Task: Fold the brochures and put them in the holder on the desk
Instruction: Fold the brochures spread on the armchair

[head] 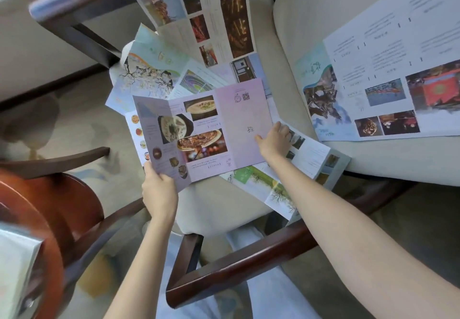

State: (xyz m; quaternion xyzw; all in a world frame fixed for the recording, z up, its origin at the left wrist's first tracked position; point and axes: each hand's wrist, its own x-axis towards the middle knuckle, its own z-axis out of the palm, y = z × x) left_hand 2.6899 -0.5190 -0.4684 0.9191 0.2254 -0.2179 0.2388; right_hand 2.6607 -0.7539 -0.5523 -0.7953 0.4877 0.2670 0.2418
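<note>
A pink brochure (224, 129) with food photos lies unfolded on top of a heap of brochures on a cream armchair seat (219, 209). My left hand (159, 189) pinches its lower left corner, and that left panel is lifted along its crease. My right hand (272, 139) grips the brochure's right edge, thumb on top of the pink panel. Under it lie several other brochures, among them a blossom-print one (146, 69) and a green one (261, 184). No holder is in view.
A long unfolded brochure (199, 12) hangs over the seat's far side. Another large sheet (388, 74) lies on the chair's backrest cushion at right. Dark wooden armrests (239, 264) frame the seat. A round reddish wooden table (44, 219) stands at the lower left.
</note>
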